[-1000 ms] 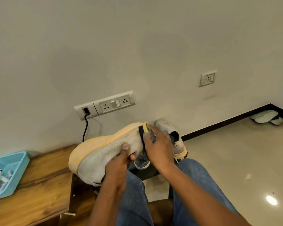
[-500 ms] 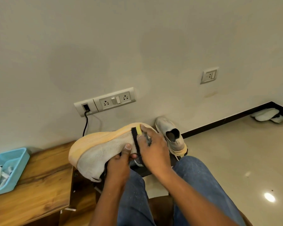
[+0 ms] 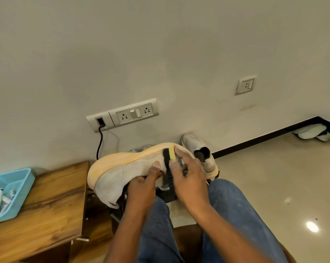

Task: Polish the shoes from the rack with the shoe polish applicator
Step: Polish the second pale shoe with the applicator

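Note:
A grey knit shoe [image 3: 126, 171] with a pale orange sole lies on its side above my knees, sole turned up and toe pointing left. My left hand [image 3: 143, 186] grips it from below, thumb pressed on the grey upper. My right hand [image 3: 188, 179] holds the shoe polish applicator [image 3: 168, 160], a black sponge with a yellow back, pressed against the shoe's side near the heel. The second grey shoe [image 3: 200, 150] stands on the low black rack [image 3: 166, 195] behind my hands, heel opening facing me.
A wooden table [image 3: 46, 211] on the left carries a light blue basket [image 3: 17, 188] of small items. A wall socket panel [image 3: 122, 114] with a black cable hangs above. White footwear [image 3: 310, 132] lies in the far right floor corner. My jeans-clad knees fill the bottom.
My right hand slid the applicator leftward along the shoe's side from the heel end. The left hand kept its grip and the shoe stayed roughly in place.

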